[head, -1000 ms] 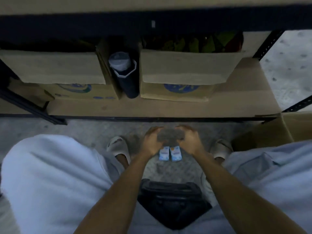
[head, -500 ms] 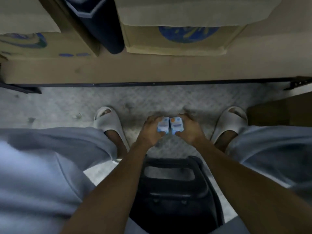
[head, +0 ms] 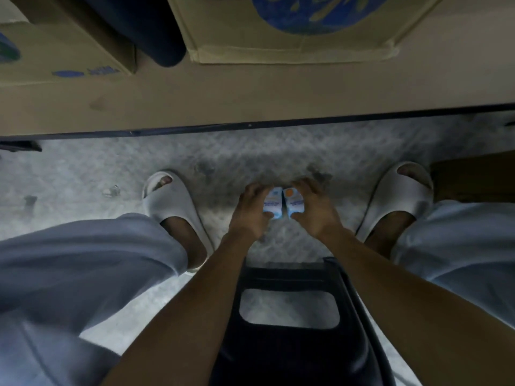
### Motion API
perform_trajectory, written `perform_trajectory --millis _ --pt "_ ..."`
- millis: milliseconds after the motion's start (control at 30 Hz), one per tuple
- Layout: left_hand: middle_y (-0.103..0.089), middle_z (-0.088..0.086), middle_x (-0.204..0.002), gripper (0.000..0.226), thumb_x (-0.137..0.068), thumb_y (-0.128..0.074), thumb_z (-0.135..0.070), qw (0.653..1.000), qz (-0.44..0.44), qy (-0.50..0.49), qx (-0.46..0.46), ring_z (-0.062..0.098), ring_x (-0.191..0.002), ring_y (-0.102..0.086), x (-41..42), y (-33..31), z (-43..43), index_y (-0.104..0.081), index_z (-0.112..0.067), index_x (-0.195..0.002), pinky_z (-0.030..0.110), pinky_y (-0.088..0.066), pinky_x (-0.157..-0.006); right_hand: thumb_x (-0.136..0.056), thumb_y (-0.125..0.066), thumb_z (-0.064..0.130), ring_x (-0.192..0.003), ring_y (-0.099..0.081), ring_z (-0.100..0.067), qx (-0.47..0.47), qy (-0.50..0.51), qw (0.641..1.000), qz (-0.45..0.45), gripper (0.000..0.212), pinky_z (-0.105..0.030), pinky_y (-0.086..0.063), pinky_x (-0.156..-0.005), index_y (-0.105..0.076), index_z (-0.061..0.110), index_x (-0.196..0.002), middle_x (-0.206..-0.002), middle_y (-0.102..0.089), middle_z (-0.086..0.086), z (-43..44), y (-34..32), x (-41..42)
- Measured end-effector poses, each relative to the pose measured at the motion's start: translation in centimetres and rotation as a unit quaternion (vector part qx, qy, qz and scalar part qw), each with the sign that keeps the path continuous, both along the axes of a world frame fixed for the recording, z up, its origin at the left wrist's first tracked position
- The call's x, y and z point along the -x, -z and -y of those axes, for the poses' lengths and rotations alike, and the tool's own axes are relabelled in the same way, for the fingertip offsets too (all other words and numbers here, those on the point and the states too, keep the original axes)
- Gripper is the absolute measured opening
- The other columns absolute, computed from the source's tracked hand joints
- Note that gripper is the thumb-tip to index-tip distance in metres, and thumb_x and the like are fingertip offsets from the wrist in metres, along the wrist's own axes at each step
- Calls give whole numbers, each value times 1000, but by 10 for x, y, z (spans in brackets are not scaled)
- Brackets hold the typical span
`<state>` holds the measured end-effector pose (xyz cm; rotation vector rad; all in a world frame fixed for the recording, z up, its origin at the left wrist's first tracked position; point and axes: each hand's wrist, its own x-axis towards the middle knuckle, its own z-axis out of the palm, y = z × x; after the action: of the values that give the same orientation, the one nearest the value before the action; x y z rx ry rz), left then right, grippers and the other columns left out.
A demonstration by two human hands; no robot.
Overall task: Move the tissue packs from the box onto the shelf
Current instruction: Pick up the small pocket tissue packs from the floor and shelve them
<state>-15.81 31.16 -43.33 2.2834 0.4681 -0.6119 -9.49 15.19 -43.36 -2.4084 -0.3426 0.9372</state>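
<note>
A seated person leans forward over a speckled grey floor [head: 83, 174], both bare forearms reaching down between the knees. The left hand [head: 250, 211] curls around a small white-and-blue tissue pack [head: 272, 203], fingers over its far end and thumb at its near corner; the right hand [head: 313, 210] grips a second tissue pack [head: 294, 203], this one marked with an orange dot, in the same way. The two packs sit side by side, touching along their inner edges, between the two hands and low over the floor; whether they rest on it cannot be told. Outside the left hand stands a foot in a pale slide sandal [head: 172, 207], and outside the right hand its mate [head: 401, 196]. Beyond the hands runs the wooden shelf [head: 250, 107] with its dark front rail, carrying cardboard boxes printed in blue [head: 292, 32] and a dark cylindrical container [head: 150, 29]. Nearer the person than the hands, between the forearms, is a black plastic stool [head: 292, 358] with a cut-out slot. Part of a brown carton [head: 473, 176] shows beyond the right sandal.
</note>
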Motion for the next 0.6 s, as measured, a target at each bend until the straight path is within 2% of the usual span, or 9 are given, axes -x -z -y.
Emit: perform_trajectory --millis 267,400,467,567,600 --pt "-43 11 -137 66 -74 -73 0 999 21 -15 -29 30 -121 -44 -1 10 4 -49 -11 -135 44 -45 -97 -69 -79 2 -124 -46 -34 4 3 1000 11 76 -42 -44 -101 -46 8 -138 -141 -39 -17 1 12 0" --pt "-43 9 -128 64 -69 -72 6 998 26 -51 -6 27 -114 -49 -2 11 6 -55 -12 -128 40 -49 -94 -67 -78 -3 -118 -49 -34 -13 27 999 22 71 -30 -41 -96 -51 6 -132 -135 -42 -19 0 14 1" --pt "-41 7 -125 62 -67 -71 11 997 28 -72 9 22 -111 -51 -3 9 8 -58 -13 -123 29 -49 -91 -72 -74 -3 -117 -47 -33 -14 43 999 12 63 -24 -38 -90 -52 7 -131 -133 -42 -18 0 15 0" --pt "-39 4 -122 59 -67 -68 15 994 21 -103 25 12 -102 -49 -5 3 9 -61 -13 -118 1 -40 -74 -76 -71 -5 -115 -48 -26 -19 50 998 10 58 -10 -36 -82 -53 7 -129 -129 -40 -11 2 15 0" --pt "-38 5 -121 59 -67 -67 16 994 22 -107 26 10 -100 -47 -6 2 9 -61 -13 -117 -3 -38 -70 -73 -73 -5 -114 -49 -24 -17 51 998 15 60 -11 -37 -83 -54 7 -129 -129 -40 -10 3 15 0"
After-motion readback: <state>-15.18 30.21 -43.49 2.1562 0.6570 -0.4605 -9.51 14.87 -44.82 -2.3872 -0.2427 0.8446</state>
